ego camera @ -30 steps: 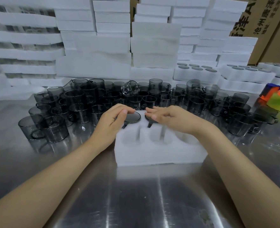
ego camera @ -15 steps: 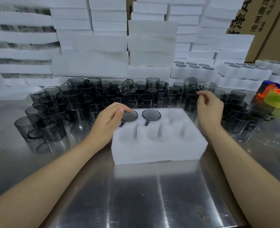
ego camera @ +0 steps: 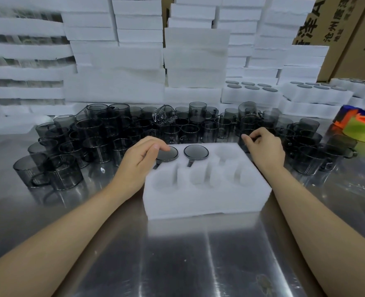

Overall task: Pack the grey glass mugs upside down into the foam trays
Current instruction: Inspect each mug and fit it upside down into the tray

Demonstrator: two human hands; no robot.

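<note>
Head: 2 mugs (ego camera: pixel 196 152) in tray (ego camera: pixel 207 200)

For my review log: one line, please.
tray: two mugs in | left hand: touching seated mug | right hand: at loose mugs

A shiny steel tabletop (ego camera: pixel 177 258) fills the near view. Brown printed cardboard boxes (ego camera: pixel 349 28) stand far right, with a green, orange and blue plastic item (ego camera: pixel 362 130) below them.

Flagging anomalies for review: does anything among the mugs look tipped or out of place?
One clear mug lies tipped on its side atop the upright grey mugs at the back, colourless unlike the rest.
</note>
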